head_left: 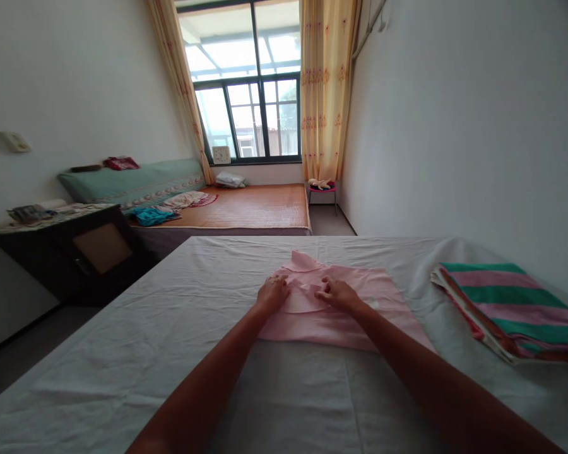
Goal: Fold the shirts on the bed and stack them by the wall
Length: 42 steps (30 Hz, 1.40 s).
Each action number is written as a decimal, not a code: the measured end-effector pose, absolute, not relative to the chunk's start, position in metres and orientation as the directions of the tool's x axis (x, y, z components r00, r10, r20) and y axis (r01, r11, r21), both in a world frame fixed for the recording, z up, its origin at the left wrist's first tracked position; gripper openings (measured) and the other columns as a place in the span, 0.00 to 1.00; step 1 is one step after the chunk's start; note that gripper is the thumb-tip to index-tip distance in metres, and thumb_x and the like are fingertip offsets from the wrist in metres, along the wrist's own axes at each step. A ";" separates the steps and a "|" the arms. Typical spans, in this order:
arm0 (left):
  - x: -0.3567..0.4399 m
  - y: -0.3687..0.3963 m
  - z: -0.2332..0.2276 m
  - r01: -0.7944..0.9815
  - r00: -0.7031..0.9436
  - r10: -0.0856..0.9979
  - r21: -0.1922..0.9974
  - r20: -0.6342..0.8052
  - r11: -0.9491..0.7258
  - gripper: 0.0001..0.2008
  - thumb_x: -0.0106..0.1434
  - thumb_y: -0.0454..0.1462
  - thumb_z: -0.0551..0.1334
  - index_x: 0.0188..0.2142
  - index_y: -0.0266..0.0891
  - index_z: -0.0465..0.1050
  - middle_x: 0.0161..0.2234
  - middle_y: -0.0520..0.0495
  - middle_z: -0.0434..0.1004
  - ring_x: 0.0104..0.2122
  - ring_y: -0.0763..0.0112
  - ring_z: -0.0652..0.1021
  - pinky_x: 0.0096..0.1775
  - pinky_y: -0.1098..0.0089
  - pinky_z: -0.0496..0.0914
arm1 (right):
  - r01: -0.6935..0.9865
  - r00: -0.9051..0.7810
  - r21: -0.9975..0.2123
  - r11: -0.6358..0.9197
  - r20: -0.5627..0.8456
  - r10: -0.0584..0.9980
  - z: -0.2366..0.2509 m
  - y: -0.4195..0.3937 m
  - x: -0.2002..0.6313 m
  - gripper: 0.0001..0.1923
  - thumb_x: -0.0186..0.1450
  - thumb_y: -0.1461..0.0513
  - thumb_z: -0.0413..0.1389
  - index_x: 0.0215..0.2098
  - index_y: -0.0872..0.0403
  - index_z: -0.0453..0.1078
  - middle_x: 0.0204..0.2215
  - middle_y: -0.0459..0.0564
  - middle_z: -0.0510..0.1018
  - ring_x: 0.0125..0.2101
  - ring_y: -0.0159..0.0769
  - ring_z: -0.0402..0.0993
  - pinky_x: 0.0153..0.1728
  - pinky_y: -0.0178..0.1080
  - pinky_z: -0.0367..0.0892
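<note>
Hands meet on the pink cloth (334,309): left hand (273,294) near its left edge, right hand (337,294) mid-cloth, fingers pressing flat, pinching nothing; striped towel (511,309) lies right of it.

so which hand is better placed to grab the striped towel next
Probably the right hand. Both hands rest on the pink garment mid-bed, but the folded green and pink striped towel lies off to the right side. The left hand would have to cross over the right arm.

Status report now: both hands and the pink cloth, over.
Left hand and right hand flat on pink cloth. Cloth spread on white sheet. Striped towel off right, apart.
</note>
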<state>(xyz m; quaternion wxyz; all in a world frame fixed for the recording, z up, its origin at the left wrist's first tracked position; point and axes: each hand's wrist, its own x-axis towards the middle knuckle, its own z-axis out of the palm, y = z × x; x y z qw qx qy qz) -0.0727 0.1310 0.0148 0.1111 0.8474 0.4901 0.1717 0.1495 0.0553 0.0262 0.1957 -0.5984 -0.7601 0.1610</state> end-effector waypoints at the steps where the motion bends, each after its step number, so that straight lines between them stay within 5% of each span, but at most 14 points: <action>1: -0.073 0.132 0.014 0.793 0.440 0.883 0.392 0.162 -0.467 0.21 0.60 0.36 0.58 0.54 0.41 0.68 0.43 0.45 0.77 0.43 0.64 0.75 0.45 0.69 0.66 | 0.845 -0.167 -0.497 0.195 0.102 0.981 0.021 0.057 0.150 0.21 0.59 0.51 0.57 0.48 0.50 0.69 0.34 0.52 0.80 0.35 0.42 0.75 0.33 0.37 0.66; 6: -0.076 0.132 0.011 0.761 0.412 0.900 0.488 0.143 -0.427 0.16 0.58 0.36 0.58 0.46 0.41 0.74 0.34 0.49 0.78 0.33 0.68 0.75 0.33 0.72 0.64 | 0.737 0.043 -0.674 0.050 0.120 0.992 0.004 0.055 0.159 0.18 0.60 0.54 0.55 0.46 0.53 0.70 0.34 0.51 0.78 0.32 0.35 0.74 0.33 0.34 0.66; 13: -0.086 0.135 0.008 0.512 0.519 0.813 0.666 0.263 -0.543 0.08 0.55 0.32 0.57 0.31 0.36 0.76 0.28 0.53 0.75 0.29 0.74 0.72 0.33 0.76 0.64 | 0.839 0.049 -0.534 0.105 0.267 0.962 0.000 0.054 0.153 0.08 0.57 0.57 0.57 0.33 0.52 0.70 0.33 0.50 0.75 0.34 0.36 0.70 0.36 0.36 0.63; 18: -0.094 0.138 0.011 0.349 0.576 0.773 0.776 0.266 -0.526 0.09 0.54 0.32 0.58 0.33 0.35 0.77 0.30 0.51 0.76 0.28 0.75 0.72 0.31 0.76 0.64 | 0.619 0.007 -0.760 0.197 0.257 0.966 -0.001 0.054 0.159 0.04 0.54 0.64 0.54 0.30 0.52 0.67 0.28 0.45 0.74 0.29 0.33 0.70 0.32 0.35 0.64; 25: -0.097 0.139 0.015 0.264 0.738 0.616 0.722 0.275 -0.639 0.10 0.50 0.26 0.57 0.24 0.36 0.77 0.29 0.49 0.74 0.32 0.73 0.73 0.36 0.75 0.66 | 0.440 -0.255 -0.817 0.373 0.285 0.924 0.006 0.051 0.164 0.12 0.54 0.67 0.52 0.37 0.53 0.68 0.31 0.46 0.73 0.31 0.31 0.69 0.32 0.34 0.65; 30: -0.098 0.141 0.013 0.263 0.812 0.528 0.652 0.248 -0.711 0.13 0.48 0.23 0.56 0.22 0.37 0.76 0.25 0.50 0.74 0.33 0.72 0.73 0.39 0.74 0.66 | 0.560 -0.187 -0.734 0.384 0.340 0.922 0.010 0.047 0.160 0.10 0.61 0.60 0.53 0.40 0.52 0.71 0.35 0.49 0.74 0.31 0.32 0.69 0.32 0.35 0.65; 33: -0.096 0.139 0.009 0.298 0.798 0.542 0.609 0.264 -0.735 0.13 0.47 0.23 0.55 0.22 0.37 0.76 0.25 0.50 0.75 0.33 0.71 0.74 0.41 0.73 0.66 | 0.635 -0.281 -0.630 0.447 0.350 0.893 0.006 0.045 0.158 0.09 0.60 0.57 0.57 0.35 0.51 0.74 0.34 0.49 0.75 0.33 0.34 0.70 0.36 0.36 0.64; 39: -0.090 0.121 0.007 0.425 0.721 0.630 0.532 0.289 -0.732 0.13 0.49 0.24 0.54 0.23 0.36 0.75 0.27 0.49 0.77 0.35 0.70 0.75 0.44 0.71 0.66 | 0.660 -0.294 -0.649 0.378 0.240 0.925 0.007 0.043 0.159 0.08 0.59 0.59 0.56 0.32 0.55 0.74 0.26 0.46 0.74 0.26 0.31 0.67 0.28 0.33 0.60; 42: -0.095 0.110 0.011 0.423 0.740 0.617 0.528 0.267 -0.736 0.16 0.48 0.23 0.52 0.27 0.37 0.77 0.30 0.50 0.78 0.36 0.71 0.75 0.43 0.72 0.67 | 0.692 -0.395 -0.567 0.446 0.219 0.892 0.018 0.038 0.160 0.06 0.58 0.61 0.56 0.31 0.55 0.73 0.28 0.47 0.75 0.28 0.32 0.67 0.30 0.33 0.61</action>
